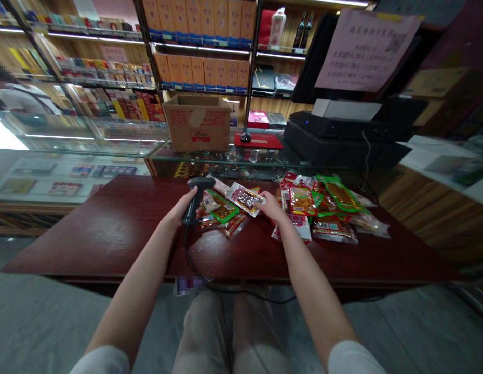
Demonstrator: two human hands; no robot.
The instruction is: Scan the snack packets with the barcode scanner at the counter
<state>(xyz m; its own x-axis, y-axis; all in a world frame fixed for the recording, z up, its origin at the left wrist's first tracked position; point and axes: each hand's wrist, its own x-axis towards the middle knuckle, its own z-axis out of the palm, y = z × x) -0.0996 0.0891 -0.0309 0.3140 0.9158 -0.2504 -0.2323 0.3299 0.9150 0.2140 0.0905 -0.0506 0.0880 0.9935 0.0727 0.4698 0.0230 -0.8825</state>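
1. Left hand (178, 210): fingers wrapped round the grip of a black handheld scanner (191, 205), its cord (186, 249) running down over the table's near edge. Whether the scanner is reading anything: cannot tell.
2. Smaller packet group (225, 209): overlapping on the dark red table (120, 223), just right of the scanner; green-edged packet prominent.
3. Held packet (242, 197): silver-edged with a dark middle, over the far right part of the smaller group. Whether its far end rests on the others: cannot tell.
4. Right hand (271, 206): partly closed, thumb and fingers pinching the near right end of that packet.
5. Larger packet pile (335, 197): right of the right hand, loosely heaped, none of it gripped.
6. Progress (judgement): work is partway, one packet being handled at the scanner. Two groups lie apart, but which is finished and which remains cannot be told from this view.
7. Writing, left to right: carton (198, 124) bears red print and a red label, illegible; packet labels too small to read, no brand made out; pale sheet (366, 52) on the monitor shows several lines of Chinese characters and a QR code, too blurred to transcribe.
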